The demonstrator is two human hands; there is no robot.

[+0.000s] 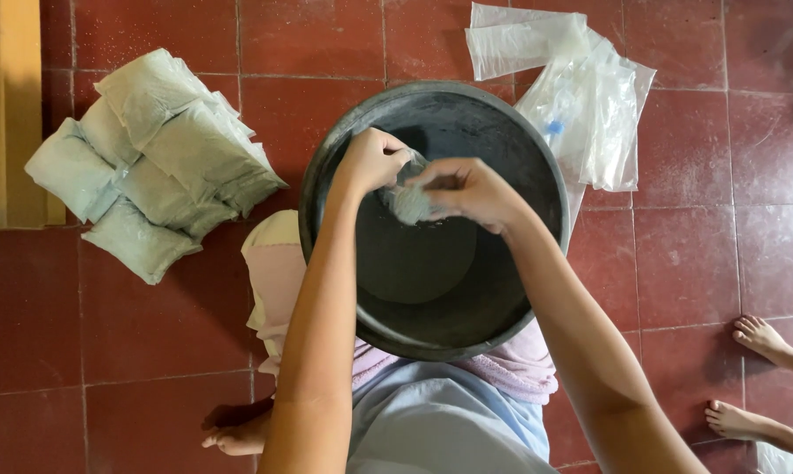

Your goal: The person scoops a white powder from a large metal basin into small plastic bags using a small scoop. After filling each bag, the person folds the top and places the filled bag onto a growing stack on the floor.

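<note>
- I see both hands over a big dark round basin (431, 298) that sits on the red tiled floor (686, 263), right in front of the person.
- Left hand (372, 160): grip closed tight, fingers curled around the top of a small clear bag (409, 200) with pale grey-green powder in it.
- Right hand (466, 189): grip pinched shut on the same bag from the other side, fingers bent down onto it.
- Bag is held in the air between the two hands, above the far half of the basin, not touching the basin floor as far as I can tell. Its lower end bulges with powder.
- Basin inside looks mostly bare and dark; a few pale specks just below the bag.
- Basin's near rim sits over a pinkish cloth (278, 272) and the person's light blue garment (440, 421).
- Left of the basin, well apart: a pile of filled packets (150, 162), same pale grey-green fill, stacked loosely on the floor.
- Far right of the basin, just beside its rim: a heap of empty clear plastic bags (581, 105), flat and overlapping.
- Right edge: two bare feet (752, 377) of another person on the tiles, well apart from the basin.
- Top left: a yellow wooden edge (10, 105) next to the packet pile.
</note>
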